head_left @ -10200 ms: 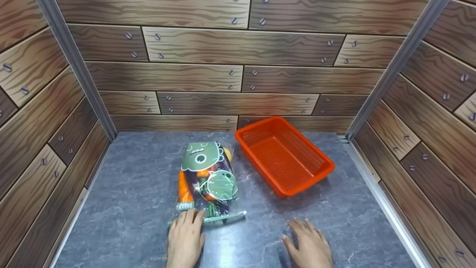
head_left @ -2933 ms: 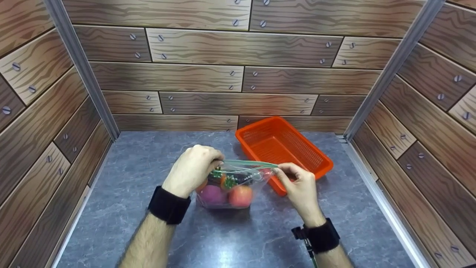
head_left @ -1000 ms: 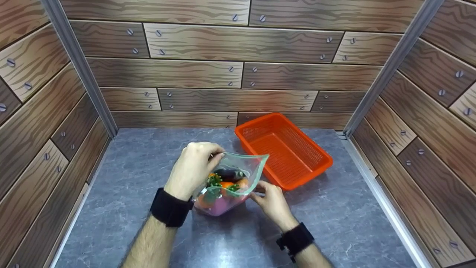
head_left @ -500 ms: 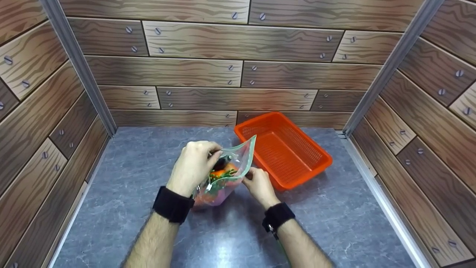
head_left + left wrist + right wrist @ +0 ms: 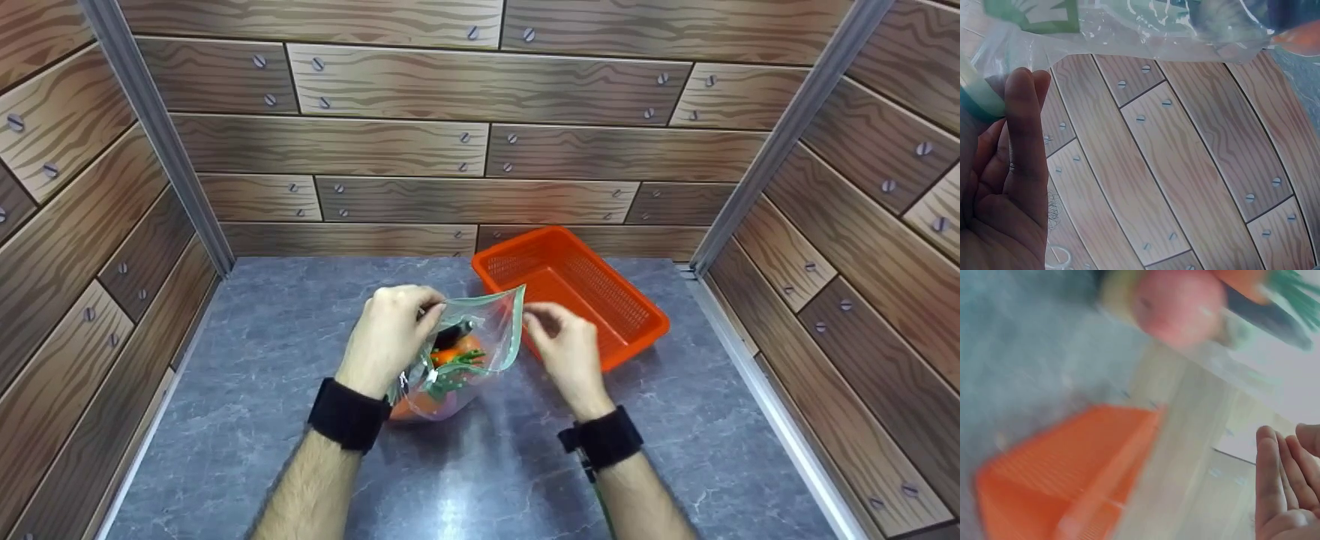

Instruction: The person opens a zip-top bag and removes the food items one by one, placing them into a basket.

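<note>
A clear zip bag (image 5: 487, 322) with a green-edged mouth spread wide stands in front of the basket. Inside lie a carrot or other orange vegetable (image 5: 448, 354), a dark eggplant (image 5: 453, 334) and green stalks (image 5: 466, 358). My left hand (image 5: 390, 334) pinches the left end of the bag's rim; the left wrist view shows its fingers (image 5: 1022, 124) by the green strip. Beside the rim's right corner, my right hand (image 5: 566, 345) has its fingers nearly straight and its thumb apart from them, with no bag visible between. A round pinkish-red fruit (image 5: 1179, 304) shows in the right wrist view.
An orange-red plastic basket (image 5: 622, 300) with perforated walls sits just behind and right of the bag, nothing visible in it. Wood-patterned walls (image 5: 480, 90) enclose the grey marbled table (image 5: 285, 315) at the back and sides.
Earlier the bag lay flat, then was raised, and its mouth was pulled apart. Within the last half second my right hand has moved off the front rim, right and slightly back. The left hand keeps its grip.
</note>
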`<state>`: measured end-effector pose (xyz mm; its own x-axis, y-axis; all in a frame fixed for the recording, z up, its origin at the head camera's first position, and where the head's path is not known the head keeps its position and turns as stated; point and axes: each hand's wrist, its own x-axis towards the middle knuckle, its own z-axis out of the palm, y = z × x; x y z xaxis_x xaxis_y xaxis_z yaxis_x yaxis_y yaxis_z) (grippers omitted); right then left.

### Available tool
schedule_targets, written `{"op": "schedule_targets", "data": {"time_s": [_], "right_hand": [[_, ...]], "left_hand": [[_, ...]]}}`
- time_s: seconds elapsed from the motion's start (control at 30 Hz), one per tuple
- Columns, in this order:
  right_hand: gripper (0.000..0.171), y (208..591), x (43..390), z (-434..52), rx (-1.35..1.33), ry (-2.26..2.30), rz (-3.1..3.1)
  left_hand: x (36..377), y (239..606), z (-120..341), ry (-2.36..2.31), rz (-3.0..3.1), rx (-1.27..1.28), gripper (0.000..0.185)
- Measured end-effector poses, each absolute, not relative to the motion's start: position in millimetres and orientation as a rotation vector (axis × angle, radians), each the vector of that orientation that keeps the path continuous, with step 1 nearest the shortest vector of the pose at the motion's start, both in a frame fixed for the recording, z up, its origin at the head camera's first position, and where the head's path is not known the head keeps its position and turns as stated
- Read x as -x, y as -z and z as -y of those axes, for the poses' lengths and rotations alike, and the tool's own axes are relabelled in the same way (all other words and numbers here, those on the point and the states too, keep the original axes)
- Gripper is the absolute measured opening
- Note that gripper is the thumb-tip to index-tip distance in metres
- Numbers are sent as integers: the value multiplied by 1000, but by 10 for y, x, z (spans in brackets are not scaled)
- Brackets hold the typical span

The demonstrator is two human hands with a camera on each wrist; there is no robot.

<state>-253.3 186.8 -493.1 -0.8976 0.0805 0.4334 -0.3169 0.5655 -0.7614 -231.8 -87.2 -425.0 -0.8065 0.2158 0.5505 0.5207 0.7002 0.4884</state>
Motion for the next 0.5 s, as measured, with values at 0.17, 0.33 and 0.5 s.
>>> {"op": "schedule_targets", "data": {"time_s": [0.17, 0.33, 0.5], "right_hand": [[18, 4664, 2384, -1867, -368, -1231, 2252], [21, 4588, 2286, -1759, -604, -1054, 2305], [20, 4610, 2254, -1646, -803, -901, 2388]], "left_hand": [[2314, 4271, 870, 900, 2452, 560, 7], [2308, 4265, 864, 909, 2468, 550, 8], [2294, 4270, 856, 912, 2465, 555, 7]]}}
